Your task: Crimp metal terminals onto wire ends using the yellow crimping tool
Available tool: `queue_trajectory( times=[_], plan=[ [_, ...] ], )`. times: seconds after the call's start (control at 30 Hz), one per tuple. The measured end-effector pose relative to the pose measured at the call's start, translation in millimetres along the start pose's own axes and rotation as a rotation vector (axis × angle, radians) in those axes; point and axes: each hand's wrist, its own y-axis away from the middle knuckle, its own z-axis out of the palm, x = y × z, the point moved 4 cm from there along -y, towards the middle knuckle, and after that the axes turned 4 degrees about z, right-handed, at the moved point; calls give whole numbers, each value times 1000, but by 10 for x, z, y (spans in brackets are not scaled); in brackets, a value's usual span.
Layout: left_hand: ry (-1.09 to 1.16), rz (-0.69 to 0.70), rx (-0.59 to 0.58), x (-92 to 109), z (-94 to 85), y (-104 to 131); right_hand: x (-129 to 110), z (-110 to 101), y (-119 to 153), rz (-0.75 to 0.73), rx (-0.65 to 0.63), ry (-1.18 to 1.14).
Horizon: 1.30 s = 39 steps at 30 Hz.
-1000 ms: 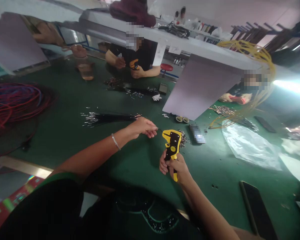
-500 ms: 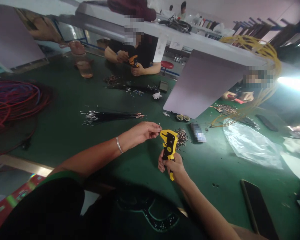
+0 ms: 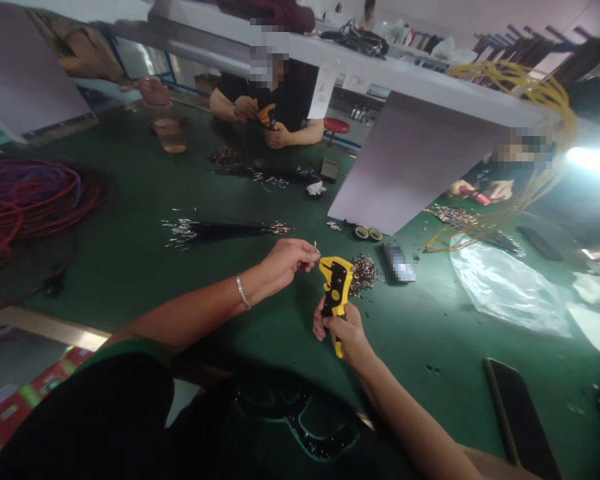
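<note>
My left hand (image 3: 294, 259) is closed in a pinch on a thin wire (image 3: 315, 247), whose pale tip sticks up above the fingers. Most of the wire is hidden. In my right hand (image 3: 343, 328) is a yellow and black wire stripper (image 3: 337, 285), with fingers wrapped round its handles. The stripper's nose points up and left, right at my left fingertips. Behind it lies a pile of small dark and coppery pieces (image 3: 364, 275). A bundle of black wires (image 3: 225, 231) with silvery and copper-coloured ends rests on the green table beyond my left hand.
Red and blue wire coils (image 3: 30, 200) lie at left, a phone (image 3: 520, 413) at near right. A plastic bag (image 3: 505, 287), tape rolls (image 3: 368, 233) and an upright panel (image 3: 405, 160) stand or lie beyond. Co-workers sit opposite; one holds an orange and black tool (image 3: 267, 117).
My right hand and the wire stripper have shifted slightly left. The wire's tip has moved a little left too, and my left hand stays pinched at the stripper's nose.
</note>
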Motion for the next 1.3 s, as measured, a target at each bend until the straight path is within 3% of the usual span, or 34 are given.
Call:
queue_trajectory(
  times=[0.47, 1.3],
  plan=[
    [-160, 147, 163, -56, -28, -78, 92, 107, 9, -20, 128, 114],
    [-101, 172, 132, -79, -51, -107, 57, 126, 16, -17, 89, -69]
  ],
)
